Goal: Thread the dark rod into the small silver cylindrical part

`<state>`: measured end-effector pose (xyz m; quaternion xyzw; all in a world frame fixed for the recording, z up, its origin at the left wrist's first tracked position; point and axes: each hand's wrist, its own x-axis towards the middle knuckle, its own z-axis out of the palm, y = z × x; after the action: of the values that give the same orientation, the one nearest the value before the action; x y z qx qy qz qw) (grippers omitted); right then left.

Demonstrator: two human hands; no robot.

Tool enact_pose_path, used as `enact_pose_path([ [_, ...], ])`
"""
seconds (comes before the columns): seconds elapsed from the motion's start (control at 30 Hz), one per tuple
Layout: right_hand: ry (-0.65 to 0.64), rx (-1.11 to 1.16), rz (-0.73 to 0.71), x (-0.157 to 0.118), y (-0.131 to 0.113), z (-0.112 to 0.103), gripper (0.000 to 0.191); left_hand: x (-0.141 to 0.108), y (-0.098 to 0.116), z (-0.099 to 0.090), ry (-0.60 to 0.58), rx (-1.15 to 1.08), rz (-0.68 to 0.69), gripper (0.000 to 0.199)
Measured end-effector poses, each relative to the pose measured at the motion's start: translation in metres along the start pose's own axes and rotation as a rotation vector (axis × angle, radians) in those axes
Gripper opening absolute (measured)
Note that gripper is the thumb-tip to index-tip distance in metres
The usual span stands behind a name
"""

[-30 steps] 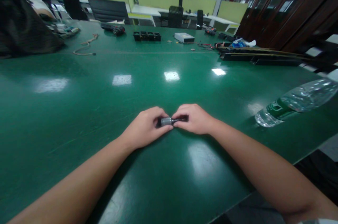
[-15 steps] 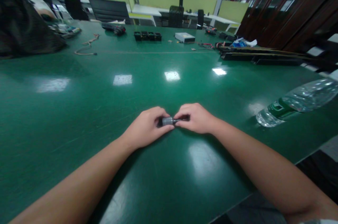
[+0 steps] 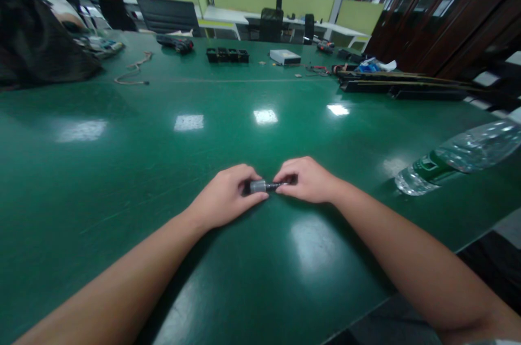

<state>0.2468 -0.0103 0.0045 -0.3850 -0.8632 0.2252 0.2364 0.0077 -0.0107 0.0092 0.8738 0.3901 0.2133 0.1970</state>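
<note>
Low over the green table (image 3: pixel 134 182), my left hand (image 3: pixel 228 193) pinches a small grey and black cylindrical piece (image 3: pixel 258 186) between thumb and fingers. A thin dark stem (image 3: pixel 272 186) points from its right end towards my right hand (image 3: pixel 307 179). The thumb and fingers of that hand are closed around the stem's outer end. My fingers hide both ends of the piece, and its exact kind is too small to make out.
A clear plastic bottle with a green label (image 3: pixel 437 167) lies at the right. Along the far side are a cord (image 3: pixel 136 68), a row of black parts (image 3: pixel 228 55), a silvery box (image 3: pixel 285 57) and long dark strips (image 3: pixel 402 84). A person's dark sleeve (image 3: pixel 36 41) shows far left.
My right hand has shifted slightly to the right, and more of the dark stem shows between the hands. My left hand has stayed in place with the grey piece.
</note>
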Motion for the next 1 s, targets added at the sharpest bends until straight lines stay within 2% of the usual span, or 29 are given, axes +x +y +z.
enact_pose_path([
  [0.27,-0.037,-0.005,0.056,-0.002,0.002,-0.008,0.011,0.0,0.0,0.0,-0.004,-0.001,-0.005,0.026],
  [0.53,-0.053,-0.02,0.178,-0.011,0.021,-0.026,0.015,0.0,-0.001,0.0,0.002,0.0,-0.012,0.026],
  [0.67,-0.065,0.017,0.182,-0.012,0.022,-0.029,0.016,-0.001,0.0,-0.001,0.004,-0.003,-0.013,0.025],
  [0.83,-0.067,0.062,0.153,-0.008,0.014,-0.02,0.018,-0.001,-0.001,-0.001,0.003,-0.008,-0.008,0.025],
  [1.0,0.002,0.089,0.061,0.001,0.002,0.004,0.015,0.0,-0.001,-0.001,0.013,-0.024,0.024,0.027],
])
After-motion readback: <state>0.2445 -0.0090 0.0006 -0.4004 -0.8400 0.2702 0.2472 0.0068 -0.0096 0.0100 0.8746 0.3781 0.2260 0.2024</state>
